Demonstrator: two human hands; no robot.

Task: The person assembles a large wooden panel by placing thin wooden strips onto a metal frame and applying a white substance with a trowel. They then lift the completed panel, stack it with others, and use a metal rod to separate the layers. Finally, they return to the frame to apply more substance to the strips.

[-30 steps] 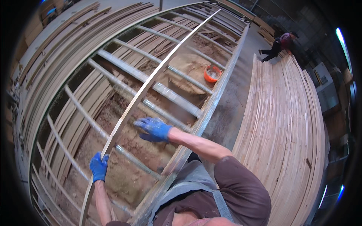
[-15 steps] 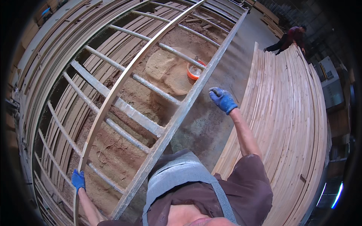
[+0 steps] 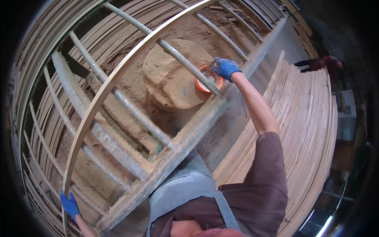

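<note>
A long, thin wooden strip (image 3: 103,90) lies across the metal bars of a ladder-like rack (image 3: 138,115). At the lower left, my left hand (image 3: 70,205), in a blue glove, is closed around the strip's near end. My right hand (image 3: 226,69), also gloved in blue, is stretched forward over an orange-rimmed bucket (image 3: 220,84). Its fingers are closed at the bucket's far rim, around something small and dark that I cannot make out. Whitish contents show inside the bucket, and one rack bar passes in front of it.
Beneath the bars sits a round, dust-covered block (image 3: 167,75). Long boards (image 3: 296,130) are stacked on the right, and more strips (image 3: 37,75) lie along the left. A person (image 3: 329,65) in dark red stands beyond the right stack.
My right hand has moved forward from beside the rack to the bucket. The view has shifted and tilted, while my left hand stays on the wooden strip.
</note>
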